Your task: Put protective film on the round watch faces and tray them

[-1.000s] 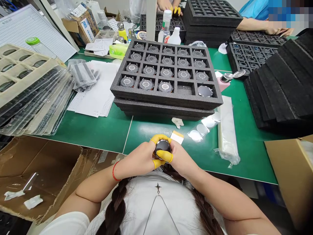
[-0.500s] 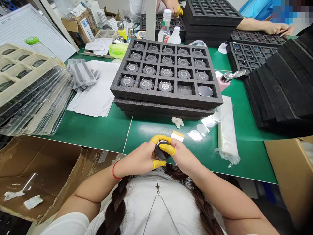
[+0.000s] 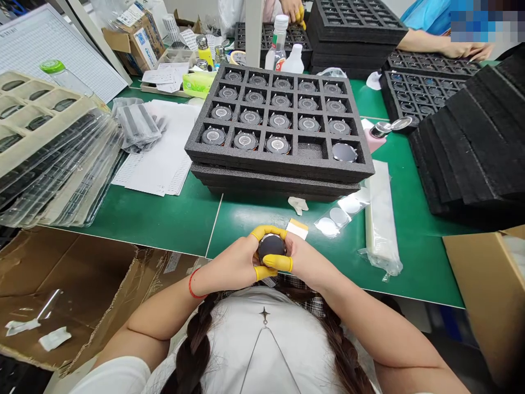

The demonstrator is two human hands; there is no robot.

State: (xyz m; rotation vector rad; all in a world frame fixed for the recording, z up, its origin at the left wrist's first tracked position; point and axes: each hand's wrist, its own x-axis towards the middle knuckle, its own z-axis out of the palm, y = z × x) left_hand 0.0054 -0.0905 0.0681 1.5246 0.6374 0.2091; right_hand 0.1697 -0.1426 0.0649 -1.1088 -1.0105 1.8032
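Note:
Between my two hands, near the table's front edge, is a round watch case (image 3: 272,247) with its dark face turned up. My left hand (image 3: 241,261) wraps its left side, with yellow finger cots on the fingertips. My right hand (image 3: 301,260) grips the right side, its yellow-covered thumb lying over the lower rim. Beyond them stands a black foam tray (image 3: 283,158) on a stack of others. Most of its pockets hold watch cases with ringed backs up; one front pocket is bare. At its right, another watch case (image 3: 344,152) lies with its smooth face up.
Round clear stickers (image 3: 339,217) and a plastic-wrapped pack (image 3: 382,219) lie to the right. Plastic trays (image 3: 53,158) are piled at left by papers (image 3: 156,169). A pink pump bottle (image 3: 375,137) stands beside the foam tray. Co-workers' hands (image 3: 463,49) are at the back.
My right thumb has slid down from the middle of the watch face to its lower rim, uncovering more of the face. The trays have stayed put.

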